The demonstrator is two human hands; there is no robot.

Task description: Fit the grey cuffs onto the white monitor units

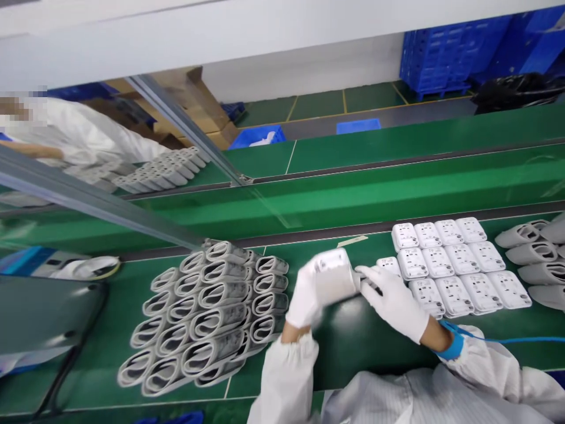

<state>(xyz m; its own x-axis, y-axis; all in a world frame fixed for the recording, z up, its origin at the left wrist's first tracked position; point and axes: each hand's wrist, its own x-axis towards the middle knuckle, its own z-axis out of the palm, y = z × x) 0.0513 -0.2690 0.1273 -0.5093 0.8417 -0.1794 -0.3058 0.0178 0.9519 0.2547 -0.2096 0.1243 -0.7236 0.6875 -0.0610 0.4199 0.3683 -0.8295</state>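
lower right: blue strap [452,347] on the right wrist. centre: the gloved left hand [304,297] grips a white block [336,280]; the gloved right hand [395,300] has bent fingers at the block's right end, pinch or mere contact cannot be told. left of centre: grey sleeves [223,321], stacked in rows. right: white sockets [461,265], in rows. upper left: a co-worker [101,126] beside grey pieces [163,171]. upper right: blue crates [441,56].
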